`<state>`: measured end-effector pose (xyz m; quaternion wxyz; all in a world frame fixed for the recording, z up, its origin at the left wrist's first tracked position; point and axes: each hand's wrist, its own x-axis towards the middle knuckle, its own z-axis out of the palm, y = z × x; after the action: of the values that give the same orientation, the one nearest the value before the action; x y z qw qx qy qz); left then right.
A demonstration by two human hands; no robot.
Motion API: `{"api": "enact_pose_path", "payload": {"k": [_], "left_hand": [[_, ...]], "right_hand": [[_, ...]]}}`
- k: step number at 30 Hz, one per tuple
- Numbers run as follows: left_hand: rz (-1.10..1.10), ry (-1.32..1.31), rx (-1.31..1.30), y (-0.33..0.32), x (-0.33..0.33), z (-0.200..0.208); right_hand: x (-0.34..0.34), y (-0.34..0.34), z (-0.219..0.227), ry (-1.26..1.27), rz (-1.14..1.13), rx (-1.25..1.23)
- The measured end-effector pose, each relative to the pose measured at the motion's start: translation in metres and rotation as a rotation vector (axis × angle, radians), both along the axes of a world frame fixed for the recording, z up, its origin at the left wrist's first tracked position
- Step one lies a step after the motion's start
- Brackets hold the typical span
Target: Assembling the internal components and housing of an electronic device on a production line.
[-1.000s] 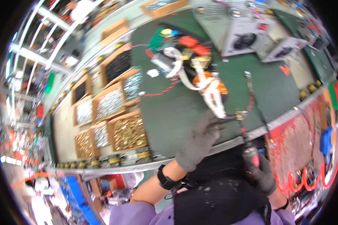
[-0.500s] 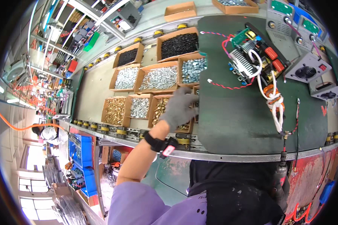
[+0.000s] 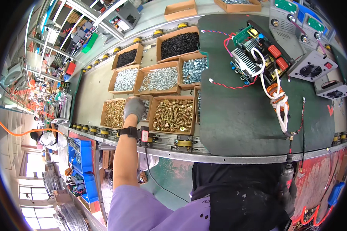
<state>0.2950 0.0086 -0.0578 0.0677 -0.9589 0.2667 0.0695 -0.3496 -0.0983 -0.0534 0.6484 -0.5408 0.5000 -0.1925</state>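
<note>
My left hand (image 3: 133, 108), in a grey glove, reaches over a small cardboard box of silver hardware (image 3: 145, 108), covering part of it; its fingers are hidden. A black band with a cable (image 3: 128, 132) wraps the left wrist. To the left of that hand sits a box of brass-coloured hardware (image 3: 115, 113), and to its right a larger box of brass-coloured bolts (image 3: 172, 115). My right hand (image 3: 291, 194), gloved and low by my body, is closed round a power screwdriver (image 3: 286, 178). The screwdriver points up at the bench edge, its tip close to a terminal on white cables (image 3: 283, 115).
Behind my left hand stand boxes of silver screws (image 3: 158, 79) and small black parts (image 3: 180, 45). On the green mat (image 3: 235, 127) lies an open circuit assembly (image 3: 264, 56) with loose wires. Grey panels with a fan (image 3: 312, 72) stand at right. A metal rail (image 3: 173, 151) edges the bench.
My left hand has moved left from beside the mat, past the brass bolts, to the small box of silver hardware. My right hand stays on the power screwdriver.
</note>
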Motion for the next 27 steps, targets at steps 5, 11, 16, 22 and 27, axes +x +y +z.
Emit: {"api": "enact_pose_path", "payload": {"k": [5,11,16,22,27], "left_hand": [[0.075,0.117,0.048,-0.007,-0.007,0.014],[0.136,0.023,0.016,-0.008,0.001,0.002],[0.056,-0.081,0.061,-0.021,-0.014,0.040],[-0.401,0.971,-0.894,-0.082,-0.196,0.072],[-0.354,1.365,-0.833,-0.156,-0.336,0.047]], "right_hand": [[0.009,-0.003,0.006,0.003,0.021,-0.058],[0.023,-0.004,0.023,0.006,0.027,0.009],[0.036,-0.008,0.045,-0.092,0.004,0.106],[0.042,-0.012,0.057,-0.064,0.010,0.151],[0.037,-0.014,0.054,-0.060,0.038,0.140]]}}
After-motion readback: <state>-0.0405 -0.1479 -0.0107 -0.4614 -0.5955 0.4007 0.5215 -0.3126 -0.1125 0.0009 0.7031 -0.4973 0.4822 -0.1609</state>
